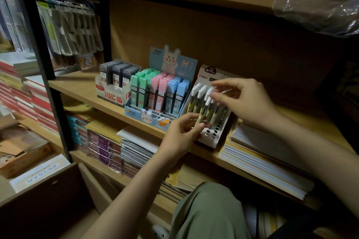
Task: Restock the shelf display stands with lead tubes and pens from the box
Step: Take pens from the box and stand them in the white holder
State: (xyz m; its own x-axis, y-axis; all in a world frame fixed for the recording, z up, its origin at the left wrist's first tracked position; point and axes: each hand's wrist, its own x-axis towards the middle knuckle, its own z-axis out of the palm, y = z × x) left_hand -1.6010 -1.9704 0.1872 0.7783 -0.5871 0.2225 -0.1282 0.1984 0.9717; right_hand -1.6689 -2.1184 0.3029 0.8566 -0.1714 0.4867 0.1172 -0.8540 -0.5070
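On the wooden shelf (81, 88) stands a white pen stand (211, 137) with round holes in its tiered front, tilted back, and a cluster of white-capped pens (204, 101) fills its upper rows. The left hand (182, 132) reaches up from below and pinches the lower barrel of one pen (199, 120) between thumb and fingertips, just above the empty holes at the stand's front; the other fingers curl loosely behind it. The right hand (244, 101) comes in from the right with the wrist raised, hovering over the pen caps. Its index finger and thumb are extended toward the caps, and a thin pale stick-like thing seems to lie between them, but whether they actually grip it cannot be told; the remaining fingers are bent under the palm. Both forearms are bare. Just left of the pen stand, touching or nearly so, sits a blue rabbit stand (147, 116) packed with green, pink and blue lead tubes (159, 91). Further left a white and red stand (110, 93) holds dark lead tubes (118, 75). Notebooks (266, 159) are stacked on the shelf to the right of the pen stand.
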